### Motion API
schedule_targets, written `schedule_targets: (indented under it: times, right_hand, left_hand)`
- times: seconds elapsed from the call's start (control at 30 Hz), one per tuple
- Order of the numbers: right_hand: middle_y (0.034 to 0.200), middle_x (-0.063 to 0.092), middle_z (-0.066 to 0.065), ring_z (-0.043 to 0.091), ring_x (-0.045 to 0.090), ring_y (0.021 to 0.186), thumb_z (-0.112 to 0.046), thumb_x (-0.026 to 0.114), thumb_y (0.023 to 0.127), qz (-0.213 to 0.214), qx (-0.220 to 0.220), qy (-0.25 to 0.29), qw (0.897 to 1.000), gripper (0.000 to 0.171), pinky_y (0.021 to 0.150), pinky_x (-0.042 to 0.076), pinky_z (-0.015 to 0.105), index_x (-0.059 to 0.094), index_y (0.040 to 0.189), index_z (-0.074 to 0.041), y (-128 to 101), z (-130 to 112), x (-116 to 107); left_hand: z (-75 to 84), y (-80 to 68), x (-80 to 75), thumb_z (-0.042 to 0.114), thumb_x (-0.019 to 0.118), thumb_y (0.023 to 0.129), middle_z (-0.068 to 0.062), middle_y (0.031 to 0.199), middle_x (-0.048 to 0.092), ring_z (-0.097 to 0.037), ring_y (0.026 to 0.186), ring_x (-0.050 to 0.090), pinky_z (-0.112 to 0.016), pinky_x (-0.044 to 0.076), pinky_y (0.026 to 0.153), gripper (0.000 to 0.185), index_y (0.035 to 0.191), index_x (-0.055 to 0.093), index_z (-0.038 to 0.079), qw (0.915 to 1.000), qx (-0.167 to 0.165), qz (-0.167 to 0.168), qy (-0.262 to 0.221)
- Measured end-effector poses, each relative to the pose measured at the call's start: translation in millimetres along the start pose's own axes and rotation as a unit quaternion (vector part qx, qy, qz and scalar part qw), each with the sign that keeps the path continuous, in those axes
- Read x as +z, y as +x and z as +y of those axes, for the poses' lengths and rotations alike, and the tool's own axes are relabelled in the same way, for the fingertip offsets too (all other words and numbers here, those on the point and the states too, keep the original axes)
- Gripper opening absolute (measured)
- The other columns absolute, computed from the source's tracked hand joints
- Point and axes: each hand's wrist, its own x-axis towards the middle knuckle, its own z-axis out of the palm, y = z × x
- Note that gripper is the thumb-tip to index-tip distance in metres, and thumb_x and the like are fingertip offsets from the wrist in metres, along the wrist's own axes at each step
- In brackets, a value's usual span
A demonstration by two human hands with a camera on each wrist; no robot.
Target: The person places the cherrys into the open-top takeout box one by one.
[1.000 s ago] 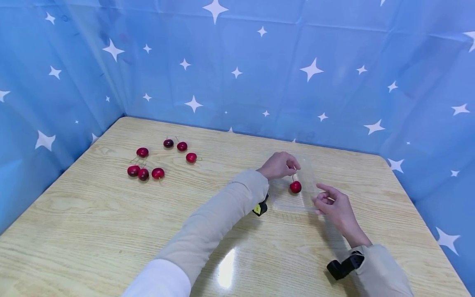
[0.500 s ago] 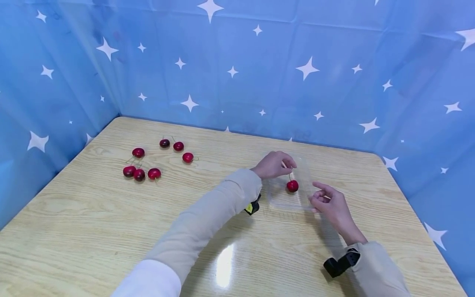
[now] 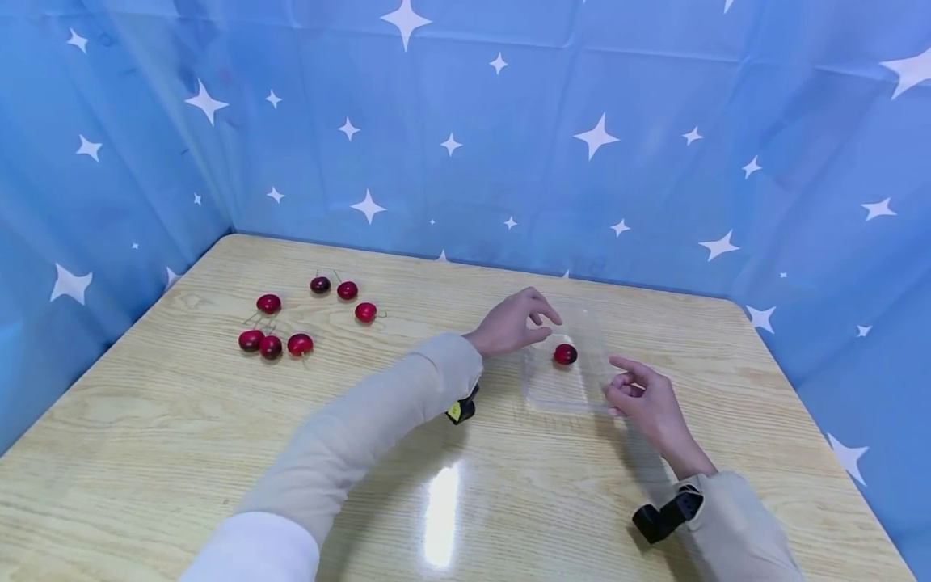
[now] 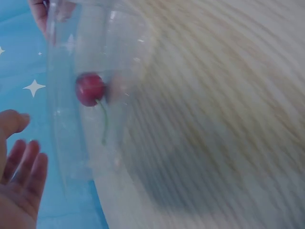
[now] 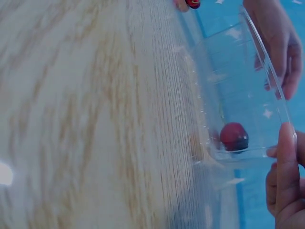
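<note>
Left hand (image 3: 511, 324) drew back — cherry (image 3: 565, 354) lies between both hands (image 3: 655, 406).

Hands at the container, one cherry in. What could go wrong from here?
1. The right hand pinches only one edge of the clear plastic container; a tug there might tip or drag it.
2. The lone cherry sits loose inside, so a tilt could roll it.
3. Two of the cherries on the table sit side by side, stems close together; picking one by its stem may nudge the other.
</note>
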Motion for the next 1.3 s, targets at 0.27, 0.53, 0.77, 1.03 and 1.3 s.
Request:
schedule_targets:
  times: [0.27, 0.53, 0.77, 1.03, 1.3]
  right_hand:
    - [0.086, 0.047, 0.012, 0.003, 0.052, 0.065, -0.003, 0.055, 0.085, -0.001, -0.001, 0.002, 1.000, 0.048, 0.058, 0.051, 0.023, 0.037, 0.129, 0.008, -0.6, 0.8, -0.6]
    - [0.086, 0.047, 0.012, 0.003, 0.053, 0.065, -0.003, 0.055, 0.085, 0.000, -0.002, 0.004, 1.000, 0.049, 0.058, 0.051, 0.024, 0.037, 0.129, 0.008, -1.3, 0.8, -0.9]
    - [0.086, 0.047, 0.011, 0.003, 0.052, 0.064, -0.003, 0.056, 0.085, 0.002, -0.005, 0.004, 1.000, 0.049, 0.057, 0.050, 0.023, 0.037, 0.129, 0.009, -0.9, 1.7, 0.0]
    - [0.085, 0.048, 0.011, 0.005, 0.054, 0.064, -0.004, 0.055, 0.085, -0.004, -0.003, 0.011, 1.000, 0.049, 0.059, 0.051, 0.026, 0.036, 0.129, 0.009, -2.0, 2.8, 0.8]
    - [0.083, 0.049, 0.010, 0.006, 0.054, 0.063, -0.003, 0.055, 0.086, -0.003, -0.010, 0.019, 1.000, 0.049, 0.058, 0.051, 0.027, 0.036, 0.129, 0.009, -3.0, 2.0, -0.2]
  left_hand:
    - [-18.6, -21.1, -7.2, 0.015, 0.056, 0.087, -0.001, 0.106, 0.046, -0.015, 0.088, 0.053, -0.017, 0.044, 0.067, 0.019, 0.104, 0.065, 0.012, 0.9983, 0.022, 0.053, -0.008]
    - [-28.2, -50.6, -6.8, 0.015, 0.056, 0.087, -0.008, 0.106, 0.050, -0.013, 0.082, 0.051, -0.018, 0.045, 0.064, 0.023, 0.109, 0.062, 0.008, 0.9978, 0.020, 0.044, -0.044]
    - [-39.4, -76.8, -9.3, 0.013, 0.058, 0.086, -0.011, 0.105, 0.051, -0.012, 0.078, 0.051, -0.021, 0.046, 0.064, 0.025, 0.109, 0.061, 0.005, 0.9977, 0.014, 0.020, -0.062]
    - [-59.4, -107.7, -24.2, 0.012, 0.060, 0.084, -0.010, 0.100, 0.052, -0.011, 0.077, 0.053, -0.023, 0.046, 0.065, 0.025, 0.108, 0.062, 0.005, 0.9983, -0.010, 0.020, -0.054]
    - [-73.9, -127.0, -51.5, 0.009, 0.064, 0.081, -0.010, 0.102, 0.051, -0.016, 0.080, 0.053, -0.025, 0.047, 0.068, 0.028, 0.108, 0.061, 0.005, 0.9976, -0.055, 0.040, -0.013]
